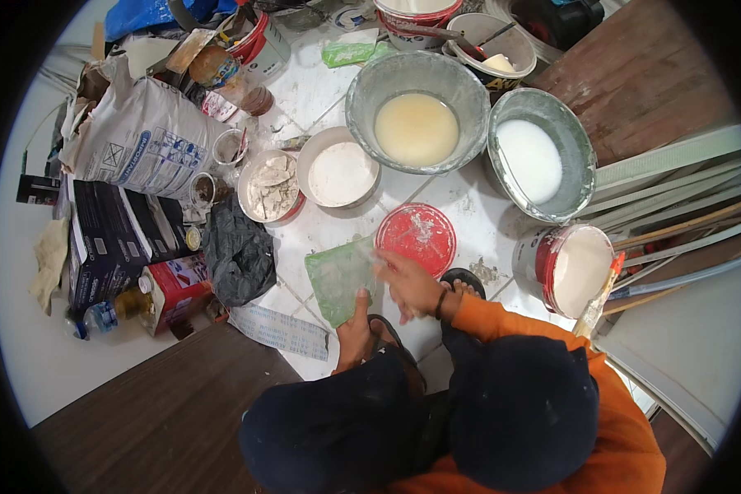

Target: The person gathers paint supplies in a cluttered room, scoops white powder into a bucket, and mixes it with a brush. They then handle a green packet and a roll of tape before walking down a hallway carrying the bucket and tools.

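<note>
My left hand [356, 331] grips the lower edge of a flat green rectangular sheet [335, 284], its thumb lying on top. The sheet is smeared with white and looks thin; its exact kind does not show. Close by its right side is my right hand [412, 286], fingers blurred by motion, so whether they hold anything cannot be made out. Beyond that hand lies a round red lid [417, 239] spotted with dried white material. Both hands are above the white tiled floor, between my knees and the tubs.
Ahead stand a grey basin of yellowish liquid [417, 130], a bucket of white liquid [530, 161], a tub of white powder [343, 174] and a tub of dry chunks [272, 188]. A brush [598, 300] rests by a paint pail [575, 272]. A black bag [237, 251] and boxes crowd the left.
</note>
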The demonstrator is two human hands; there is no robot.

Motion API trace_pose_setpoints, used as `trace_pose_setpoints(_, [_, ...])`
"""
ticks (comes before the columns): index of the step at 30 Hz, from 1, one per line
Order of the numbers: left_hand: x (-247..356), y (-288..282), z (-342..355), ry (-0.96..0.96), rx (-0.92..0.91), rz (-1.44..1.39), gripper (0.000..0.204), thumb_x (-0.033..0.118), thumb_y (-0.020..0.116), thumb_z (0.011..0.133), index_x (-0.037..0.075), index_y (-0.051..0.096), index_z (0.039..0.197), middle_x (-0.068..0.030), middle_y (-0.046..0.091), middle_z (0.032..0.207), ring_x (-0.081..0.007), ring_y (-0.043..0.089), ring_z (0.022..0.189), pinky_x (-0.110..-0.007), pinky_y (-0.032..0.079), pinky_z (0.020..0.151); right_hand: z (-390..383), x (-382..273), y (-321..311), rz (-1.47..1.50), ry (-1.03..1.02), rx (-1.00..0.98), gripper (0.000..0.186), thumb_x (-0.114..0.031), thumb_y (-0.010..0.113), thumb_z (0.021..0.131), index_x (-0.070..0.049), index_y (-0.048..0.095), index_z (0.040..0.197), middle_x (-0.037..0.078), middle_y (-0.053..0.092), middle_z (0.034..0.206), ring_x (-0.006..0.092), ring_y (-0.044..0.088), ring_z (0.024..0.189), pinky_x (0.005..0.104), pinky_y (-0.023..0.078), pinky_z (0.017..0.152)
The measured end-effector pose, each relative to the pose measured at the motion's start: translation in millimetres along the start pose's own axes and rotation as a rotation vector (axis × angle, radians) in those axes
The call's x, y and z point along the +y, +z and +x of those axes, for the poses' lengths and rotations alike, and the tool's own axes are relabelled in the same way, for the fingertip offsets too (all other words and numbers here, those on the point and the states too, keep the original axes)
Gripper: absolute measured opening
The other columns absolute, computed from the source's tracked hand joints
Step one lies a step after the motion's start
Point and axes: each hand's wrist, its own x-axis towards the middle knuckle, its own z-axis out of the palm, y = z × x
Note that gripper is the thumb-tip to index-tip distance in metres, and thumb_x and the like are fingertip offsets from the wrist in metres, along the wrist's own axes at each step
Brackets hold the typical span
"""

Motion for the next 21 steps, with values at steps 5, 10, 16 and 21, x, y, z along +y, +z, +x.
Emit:
trace_pose_setpoints(5, [1.3,-1.6,2.4,0.02,0.017,0.068,0.037,0.024,0.064,0.099,-0.004,0.061,0.123,-0.0102,0.065,0.112,-0.0205,0.06,0.098,-0.033,0.047,0.089,-5.0,-2.8,-6.0,0.069,0.12,-0.094,0.059,-0.038,0.048,0.104,-0.009,0.031,0.153,0.002,0.044,0.055,0.0136,0.046,0.036,0.0332,0.053,0.039])
trace_pose_setpoints(10, [-2.5,-24.8,22.0,0.14,0.046,-0.133,0.036,0.012,0.067,0.092,-0.005,0.059,0.122,-0.011,0.064,0.113,-0.0196,0.06,0.099,-0.033,0.048,0.09,-17.1,-2.8,-24.4,-0.014,0.029,-0.187,0.057,-0.033,0.05,0.105,-0.013,0.033,0.155,-0.003,0.04,0.058,0.0069,0.042,0.042,0.0273,0.05,0.043])
trace_pose_setpoints(16, [9.7,-67.4,32.2,0.102,0.043,-0.568,0.061,-0.004,0.056,0.077,-0.004,0.043,0.137,-0.0161,0.057,0.123,-0.0285,0.061,0.111,-0.04,0.051,0.094,-45.6,-18.5,-45.2,-0.311,-0.092,-0.132,0.059,-0.029,0.058,0.1,-0.011,0.038,0.153,-0.003,0.043,0.061,0.0051,0.041,0.049,0.0231,0.042,0.048])
trace_pose_setpoints(21, [16.4,-73.6,25.2,0.005,-0.093,-0.646,0.064,-0.002,0.057,0.078,-0.005,0.039,0.139,-0.0165,0.056,0.124,-0.0277,0.062,0.109,-0.039,0.052,0.094,-52.1,-32.5,-46.9,-0.724,-0.6,-0.17,0.058,-0.026,0.064,0.098,-0.015,0.044,0.151,0.007,0.062,0.086,0.0132,0.055,0.072,0.0287,0.047,0.069])
